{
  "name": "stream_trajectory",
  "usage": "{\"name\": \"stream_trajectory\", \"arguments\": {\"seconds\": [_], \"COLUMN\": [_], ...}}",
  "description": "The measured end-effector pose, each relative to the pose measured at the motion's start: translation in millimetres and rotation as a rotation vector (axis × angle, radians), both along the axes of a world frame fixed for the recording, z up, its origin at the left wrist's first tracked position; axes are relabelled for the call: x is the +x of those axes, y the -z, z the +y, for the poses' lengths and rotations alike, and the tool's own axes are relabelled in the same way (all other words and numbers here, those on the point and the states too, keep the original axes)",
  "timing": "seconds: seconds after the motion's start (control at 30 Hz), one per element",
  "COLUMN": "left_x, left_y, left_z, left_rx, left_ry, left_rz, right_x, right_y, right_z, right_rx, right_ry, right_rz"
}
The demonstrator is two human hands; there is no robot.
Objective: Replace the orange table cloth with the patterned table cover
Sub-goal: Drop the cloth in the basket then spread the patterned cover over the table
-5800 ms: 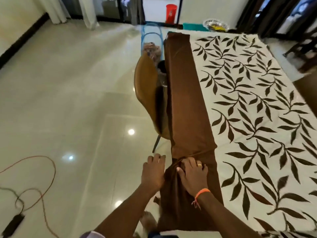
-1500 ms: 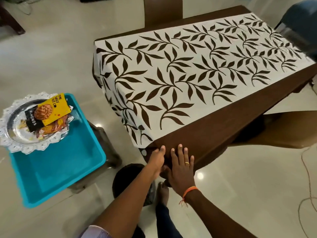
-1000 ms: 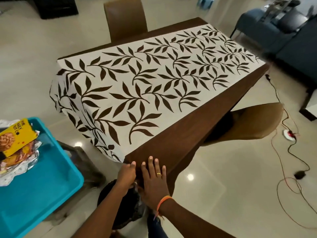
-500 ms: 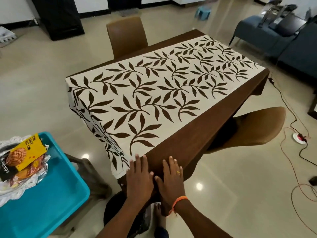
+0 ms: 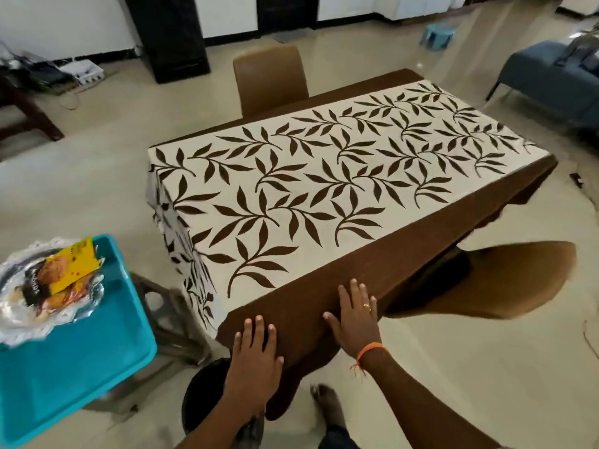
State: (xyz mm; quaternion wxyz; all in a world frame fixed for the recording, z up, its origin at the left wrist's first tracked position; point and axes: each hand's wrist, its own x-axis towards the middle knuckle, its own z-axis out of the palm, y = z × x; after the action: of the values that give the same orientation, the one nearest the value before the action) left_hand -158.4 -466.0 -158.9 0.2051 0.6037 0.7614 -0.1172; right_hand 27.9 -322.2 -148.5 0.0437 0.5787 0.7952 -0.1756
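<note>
The cover (image 5: 324,189) lies spread over the table, a cream field printed with dark brown leaf sprays and edged along both long sides by plain brown bands. Its long axis runs from the near-left corner, by the person, away to the far right, toward the blue sofa (image 5: 551,82). The near brown band drapes over the table's long edge; at the left short end the leafy part hangs down in loose folds. The top lies flat, with no creases showing.

Two brown chairs flank the table: one (image 5: 270,79) upright behind the far long side, the other (image 5: 505,280) tucked under the near long side at the right. At the left a teal tub (image 5: 74,358) rests on a grey stool (image 5: 171,319), well apart from the table. On the tub's far-left corner sits a silver tray (image 5: 13,315) holding a yellow packet (image 5: 73,267). A black bin (image 5: 201,393) stands on the floor just below the near corner.

The right hand (image 5: 355,319) lies flat on the near brown band, fingers straight and slightly spread, a ring on one finger and an orange thread at the wrist. The left hand (image 5: 254,351) lies flat close beside it at the corner, fingers straight and together, pressing the brown band where it turns over the edge. Neither hand grips anything.
</note>
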Motion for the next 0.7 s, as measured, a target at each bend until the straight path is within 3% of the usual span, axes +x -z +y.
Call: {"name": "stream_trajectory", "arguments": {"seconds": [0.23, 0.4, 0.7], "left_x": [44.9, 69.0, 107.7], "left_y": [-2.2, -21.5, -31.1], "left_z": [0.6, -0.4, 3.0], "left_rx": [-0.020, -0.051, -0.176], "left_ry": [-0.237, -0.328, -0.429], "left_rz": [0.020, -0.089, -0.001], "right_x": [56.5, 84.0, 118.7], "right_y": [9.2, 18.1, 2.3], "right_z": [53.5, 46.6, 62.9], "right_rx": [-0.065, -0.043, -0.003], "right_ry": [-0.323, -0.426, -0.629], "right_rz": [-0.117, -0.142, -0.237]}}
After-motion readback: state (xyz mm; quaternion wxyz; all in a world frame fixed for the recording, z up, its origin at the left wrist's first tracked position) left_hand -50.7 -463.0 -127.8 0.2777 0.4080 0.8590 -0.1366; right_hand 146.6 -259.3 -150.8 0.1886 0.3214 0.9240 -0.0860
